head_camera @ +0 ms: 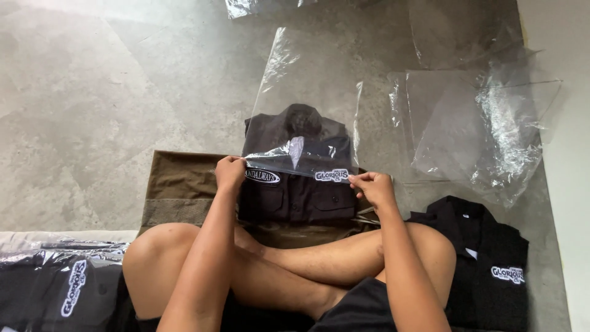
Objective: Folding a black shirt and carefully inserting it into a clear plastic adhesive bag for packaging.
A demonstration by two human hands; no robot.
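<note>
Both hands are pinching the open mouth of a clear plastic bag (307,98): left hand (230,172) closed on the bag's left edge, right hand (375,187) closed on its right edge, thumb and fingers clamping the film. Bag is being held over a folded dark shirt (295,184), which is lying on an olive-brown cloth (178,184) on the grey floor (92,92), just ahead of the person's crossed legs. Shirt's collar end is already sitting inside the film; chest pockets and 2 white patches are showing at or below the bag's mouth.

Outward: 1 more folded dark shirt (485,264) is lying to the right, beside the knee. Bagged dark shirts (61,283) are stacking at lower left. Several loose clear bags (485,129) are lying crumpled at upper right.

Risk, as a judgement: thin film could be snagging on the collar or bunching, dragging the fold out of shape; uneven pull between the 2 hands could be skewing the bag or tearing its edge.

Pose: both forearms are reaching forward over the knees, wrists level, hands set about a shirt's width apart, right one slightly lower.
</note>
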